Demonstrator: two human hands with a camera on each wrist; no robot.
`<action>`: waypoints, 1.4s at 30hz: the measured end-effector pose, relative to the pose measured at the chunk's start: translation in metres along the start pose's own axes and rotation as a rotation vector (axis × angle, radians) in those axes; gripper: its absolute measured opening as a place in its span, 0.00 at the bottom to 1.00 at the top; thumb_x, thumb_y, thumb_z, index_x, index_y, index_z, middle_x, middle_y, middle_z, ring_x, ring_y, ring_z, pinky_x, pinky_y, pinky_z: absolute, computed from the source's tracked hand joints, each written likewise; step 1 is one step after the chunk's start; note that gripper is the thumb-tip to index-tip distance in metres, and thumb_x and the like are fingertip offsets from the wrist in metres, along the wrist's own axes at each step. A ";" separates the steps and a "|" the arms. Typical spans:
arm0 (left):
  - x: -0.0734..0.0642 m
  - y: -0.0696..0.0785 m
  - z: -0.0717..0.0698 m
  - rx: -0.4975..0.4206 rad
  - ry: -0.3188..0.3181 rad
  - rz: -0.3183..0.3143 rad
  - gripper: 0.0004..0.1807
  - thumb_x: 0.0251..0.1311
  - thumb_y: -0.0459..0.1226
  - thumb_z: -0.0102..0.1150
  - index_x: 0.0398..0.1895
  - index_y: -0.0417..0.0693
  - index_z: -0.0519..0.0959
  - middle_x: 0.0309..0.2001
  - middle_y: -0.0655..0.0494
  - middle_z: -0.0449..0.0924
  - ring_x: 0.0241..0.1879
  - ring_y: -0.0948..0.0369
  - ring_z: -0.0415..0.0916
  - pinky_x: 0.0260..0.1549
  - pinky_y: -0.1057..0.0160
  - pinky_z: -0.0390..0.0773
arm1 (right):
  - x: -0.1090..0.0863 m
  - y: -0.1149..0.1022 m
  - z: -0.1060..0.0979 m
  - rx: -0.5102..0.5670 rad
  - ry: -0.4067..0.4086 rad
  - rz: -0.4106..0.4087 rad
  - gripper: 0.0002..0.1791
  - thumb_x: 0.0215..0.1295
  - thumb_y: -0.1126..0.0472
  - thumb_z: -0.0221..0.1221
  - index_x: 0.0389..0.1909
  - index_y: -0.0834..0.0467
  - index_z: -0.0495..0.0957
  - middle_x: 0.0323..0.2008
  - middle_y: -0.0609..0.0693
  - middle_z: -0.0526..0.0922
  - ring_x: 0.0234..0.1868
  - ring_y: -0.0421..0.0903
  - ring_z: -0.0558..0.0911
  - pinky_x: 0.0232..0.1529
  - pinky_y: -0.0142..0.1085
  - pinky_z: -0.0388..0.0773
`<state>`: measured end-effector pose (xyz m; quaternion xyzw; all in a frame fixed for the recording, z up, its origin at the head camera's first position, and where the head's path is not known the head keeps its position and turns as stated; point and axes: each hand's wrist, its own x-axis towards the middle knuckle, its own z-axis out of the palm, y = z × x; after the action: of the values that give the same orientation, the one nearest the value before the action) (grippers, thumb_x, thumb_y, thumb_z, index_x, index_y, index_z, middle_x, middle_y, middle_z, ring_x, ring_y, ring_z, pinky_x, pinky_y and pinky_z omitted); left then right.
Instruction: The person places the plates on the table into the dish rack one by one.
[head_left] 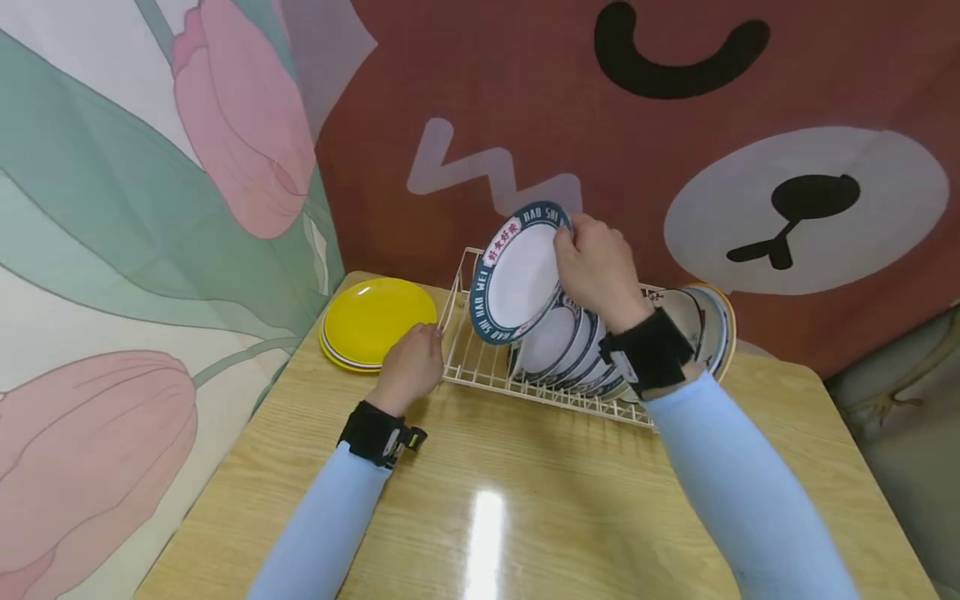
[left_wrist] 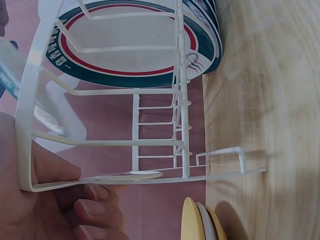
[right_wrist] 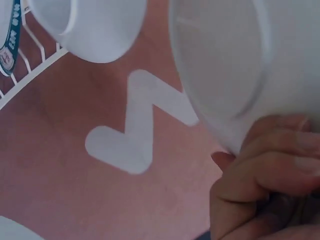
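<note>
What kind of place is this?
Probably an indoor room, maybe a kitchen or dining corner, but I can't be sure. It has a pale rectangular wooden table, a white wire dish rack and a big wall covering with a brown animal face and pink flowers.

Your head view looks forward and down over the table (head_left: pixel 577 500). Your wrist views, close in, face the backdrop (head_left: pixel 487 92) and share the rack (left_wrist: pixel 135 143).
</note>
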<state>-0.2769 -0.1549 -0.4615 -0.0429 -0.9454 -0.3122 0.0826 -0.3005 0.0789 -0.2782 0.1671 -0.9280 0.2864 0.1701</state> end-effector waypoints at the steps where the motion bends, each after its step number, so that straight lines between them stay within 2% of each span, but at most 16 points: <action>1: 0.000 0.000 0.001 0.005 0.003 0.003 0.26 0.76 0.43 0.31 0.58 0.34 0.74 0.45 0.45 0.77 0.40 0.54 0.73 0.42 0.50 0.78 | 0.004 -0.001 0.005 -0.030 -0.024 -0.003 0.19 0.75 0.56 0.39 0.37 0.63 0.75 0.18 0.55 0.67 0.16 0.52 0.68 0.15 0.39 0.61; 4: 0.000 0.001 0.004 0.020 0.017 0.013 0.26 0.76 0.44 0.30 0.57 0.35 0.75 0.46 0.45 0.78 0.42 0.53 0.74 0.42 0.49 0.78 | 0.014 -0.001 0.020 -0.117 -0.105 0.019 0.17 0.75 0.56 0.39 0.38 0.62 0.73 0.19 0.55 0.69 0.17 0.51 0.70 0.15 0.39 0.63; 7: 0.000 0.004 0.005 0.021 0.024 0.029 0.25 0.76 0.43 0.32 0.56 0.35 0.75 0.46 0.45 0.78 0.44 0.52 0.74 0.43 0.49 0.78 | 0.017 0.003 0.029 -0.188 -0.149 0.056 0.17 0.74 0.56 0.39 0.36 0.62 0.73 0.21 0.55 0.71 0.19 0.52 0.71 0.16 0.40 0.63; 12: 0.000 0.009 0.006 0.002 0.025 0.051 0.24 0.76 0.41 0.34 0.56 0.34 0.75 0.45 0.44 0.78 0.44 0.51 0.74 0.44 0.48 0.78 | 0.021 0.017 0.035 -0.264 -0.172 0.096 0.19 0.73 0.57 0.40 0.23 0.58 0.70 0.19 0.54 0.70 0.19 0.52 0.71 0.17 0.41 0.64; 19: 0.003 0.011 0.008 -0.003 0.012 0.036 0.26 0.76 0.43 0.31 0.58 0.34 0.74 0.48 0.45 0.78 0.46 0.52 0.74 0.47 0.48 0.77 | 0.023 0.032 0.038 -0.331 -0.202 0.130 0.21 0.70 0.58 0.42 0.16 0.55 0.68 0.16 0.52 0.67 0.18 0.51 0.71 0.15 0.41 0.65; 23: 0.003 0.011 0.008 0.001 0.007 0.030 0.26 0.76 0.44 0.32 0.58 0.35 0.74 0.45 0.46 0.78 0.43 0.54 0.74 0.44 0.50 0.77 | 0.024 0.035 0.038 -0.351 -0.245 0.142 0.21 0.71 0.58 0.42 0.16 0.55 0.68 0.16 0.51 0.67 0.18 0.51 0.71 0.15 0.41 0.65; 27: 0.003 0.011 0.008 -0.010 0.004 0.027 0.26 0.76 0.44 0.32 0.58 0.34 0.74 0.47 0.45 0.78 0.44 0.52 0.74 0.45 0.49 0.77 | 0.023 0.037 0.040 -0.343 -0.271 0.161 0.20 0.71 0.57 0.42 0.17 0.55 0.69 0.18 0.52 0.68 0.20 0.52 0.72 0.17 0.42 0.66; 34: 0.002 0.009 0.009 -0.026 0.004 0.017 0.26 0.76 0.45 0.31 0.59 0.35 0.74 0.47 0.46 0.78 0.46 0.53 0.74 0.47 0.49 0.76 | 0.021 0.042 0.052 -0.372 -0.233 0.174 0.23 0.71 0.54 0.45 0.14 0.54 0.69 0.16 0.51 0.69 0.19 0.52 0.72 0.17 0.41 0.65; 37: 0.003 0.009 0.009 -0.034 0.005 0.019 0.27 0.76 0.45 0.31 0.59 0.35 0.73 0.49 0.45 0.78 0.48 0.52 0.74 0.49 0.48 0.76 | 0.021 0.048 0.054 -0.378 -0.227 0.200 0.22 0.70 0.53 0.48 0.15 0.55 0.71 0.16 0.52 0.71 0.19 0.52 0.73 0.16 0.41 0.66; 42: 0.003 0.010 0.008 -0.042 0.003 0.020 0.27 0.76 0.45 0.31 0.60 0.35 0.73 0.48 0.45 0.78 0.46 0.53 0.74 0.48 0.48 0.76 | 0.021 0.058 0.054 -0.371 -0.224 0.221 0.14 0.66 0.52 0.53 0.31 0.59 0.76 0.23 0.56 0.77 0.23 0.54 0.74 0.19 0.44 0.67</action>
<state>-0.2796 -0.1425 -0.4616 -0.0535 -0.9381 -0.3312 0.0862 -0.3544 0.0880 -0.3387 0.0612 -0.9904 0.1076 0.0614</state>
